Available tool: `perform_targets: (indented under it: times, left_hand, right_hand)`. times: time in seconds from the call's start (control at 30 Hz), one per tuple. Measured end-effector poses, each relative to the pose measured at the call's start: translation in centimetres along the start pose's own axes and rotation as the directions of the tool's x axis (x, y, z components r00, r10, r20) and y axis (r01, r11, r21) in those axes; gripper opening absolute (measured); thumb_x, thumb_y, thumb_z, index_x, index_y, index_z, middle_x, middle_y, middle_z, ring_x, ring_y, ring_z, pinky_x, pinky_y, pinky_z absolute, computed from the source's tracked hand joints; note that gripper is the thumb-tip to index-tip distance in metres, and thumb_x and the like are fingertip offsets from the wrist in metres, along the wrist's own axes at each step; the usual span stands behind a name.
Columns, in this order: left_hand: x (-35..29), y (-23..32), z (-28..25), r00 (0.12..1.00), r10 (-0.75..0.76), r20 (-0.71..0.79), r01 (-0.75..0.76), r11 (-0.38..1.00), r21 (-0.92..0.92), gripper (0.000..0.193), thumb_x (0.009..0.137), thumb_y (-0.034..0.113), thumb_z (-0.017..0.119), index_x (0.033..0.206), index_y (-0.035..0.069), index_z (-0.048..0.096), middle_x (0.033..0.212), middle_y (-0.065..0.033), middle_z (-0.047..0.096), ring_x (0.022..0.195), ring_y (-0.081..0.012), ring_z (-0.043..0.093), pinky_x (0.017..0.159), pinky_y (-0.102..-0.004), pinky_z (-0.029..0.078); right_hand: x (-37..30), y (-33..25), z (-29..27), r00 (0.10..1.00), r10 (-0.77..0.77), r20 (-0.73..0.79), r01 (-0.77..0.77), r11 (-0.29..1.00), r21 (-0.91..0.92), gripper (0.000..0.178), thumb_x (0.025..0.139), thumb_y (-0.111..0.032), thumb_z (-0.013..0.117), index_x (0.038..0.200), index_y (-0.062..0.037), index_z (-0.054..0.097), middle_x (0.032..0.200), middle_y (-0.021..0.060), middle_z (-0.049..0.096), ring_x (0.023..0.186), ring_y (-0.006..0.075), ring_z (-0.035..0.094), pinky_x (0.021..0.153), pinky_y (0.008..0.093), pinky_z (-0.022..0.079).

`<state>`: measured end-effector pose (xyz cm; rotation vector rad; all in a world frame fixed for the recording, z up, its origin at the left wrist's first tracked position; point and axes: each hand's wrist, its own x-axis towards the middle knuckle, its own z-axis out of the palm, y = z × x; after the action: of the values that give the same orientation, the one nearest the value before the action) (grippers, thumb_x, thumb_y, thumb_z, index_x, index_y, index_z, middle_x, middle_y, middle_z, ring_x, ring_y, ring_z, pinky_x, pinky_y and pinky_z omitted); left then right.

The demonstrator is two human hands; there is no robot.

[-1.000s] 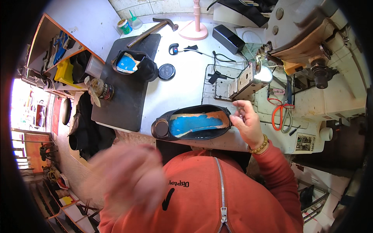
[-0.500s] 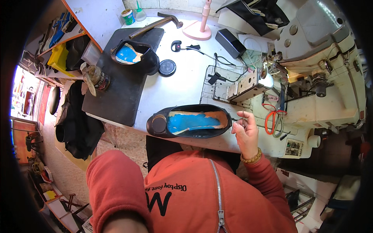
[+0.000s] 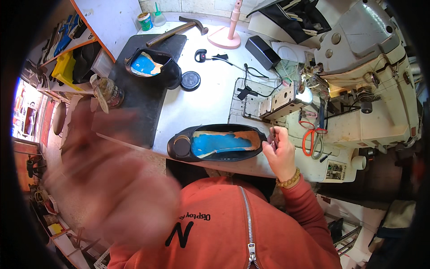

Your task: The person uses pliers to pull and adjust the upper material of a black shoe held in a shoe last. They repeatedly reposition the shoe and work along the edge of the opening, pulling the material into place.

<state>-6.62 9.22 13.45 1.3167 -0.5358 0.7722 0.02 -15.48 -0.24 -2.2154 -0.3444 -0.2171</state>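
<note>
A black shoe [image 3: 210, 158] lies along the bench's front edge. Its blue and tan inside faces up, and a round black piece [image 3: 181, 146] shows at its left end. At the shoe's right end, my right hand [image 3: 281, 157] pinches a small, thin, dark metal piece [image 3: 273, 134] that I cannot identify. The fingers are close to or touching the shoe's end. My left hand [image 3: 121, 179] is a large blur in front of the bench's left part. Its fingers are too smeared to read, and whether it holds anything does not show.
On the black mat [image 3: 134, 105] stand a second shoe [image 3: 166, 71] and a jar [image 3: 109, 92]. A hammer [image 3: 177, 32] lies across its far edge. Near it is a round black lid [image 3: 191, 81]. The sewing machine [image 3: 358, 85] fills the right, with orange-handled scissors [image 3: 308, 140] beside it.
My left hand has swung up into view from the lower left, blurred. The right hand has shifted slightly left and lower, closer against the shoe's end. The shoe stays on the bench.
</note>
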Motion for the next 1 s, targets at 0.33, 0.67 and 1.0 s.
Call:
perform_targets:
  times: [0.33, 0.67, 1.0]
  left_hand:
    - [-8.0, -14.9, 4.4, 0.849, -0.414, 0.33, 0.172, 0.805, 0.568, 0.026, 0.073, 0.006, 0.064, 0.099, 0.004, 0.059, 0.106, -0.0112, 0.057, 0.102, -0.0308, 0.052, 0.084, -0.0354, 0.045]
    - [-3.2, -19.7, 4.9, 0.238, -0.698, 0.676, 0.11, 0.71, 0.695, 0.022, 0.081, 0.03, 0.063, 0.093, 0.012, 0.062, 0.094, -0.0063, 0.063, 0.101, -0.0282, 0.054, 0.101, -0.0582, 0.023]
    - [-5.7, -19.8, 1.8, 0.441, -0.715, 0.542, 0.376, 0.696, 0.612, 0.021, 0.081, 0.019, 0.065, 0.073, 0.0, 0.06, 0.073, -0.0118, 0.058, 0.062, -0.0255, 0.051, 0.061, -0.0347, 0.042]
  right_hand:
    - [1.0, 0.9, 0.1, 0.872, 0.356, 0.334, -0.489, 0.653, 0.579, 0.027, 0.079, 0.006, 0.049, 0.101, -0.0089, 0.044, 0.086, -0.0011, 0.044, 0.053, 0.0015, 0.037, 0.041, 0.0165, 0.028]
    - [1.0, 1.8, 1.4, 0.922, 0.237, 0.306, -0.387, 0.599, 0.701, 0.027, 0.08, 0.005, 0.052, 0.101, -0.0089, 0.044, 0.082, -0.0024, 0.046, 0.055, 0.0013, 0.039, 0.044, 0.0162, 0.03]
    - [0.0, 0.0, 2.8, 0.792, 0.346, 0.503, -0.599, 0.285, 0.748, 0.027, 0.083, 0.0, 0.056, 0.107, -0.0062, 0.044, 0.087, 0.0002, 0.05, 0.057, 0.0032, 0.043, 0.044, 0.017, 0.034]
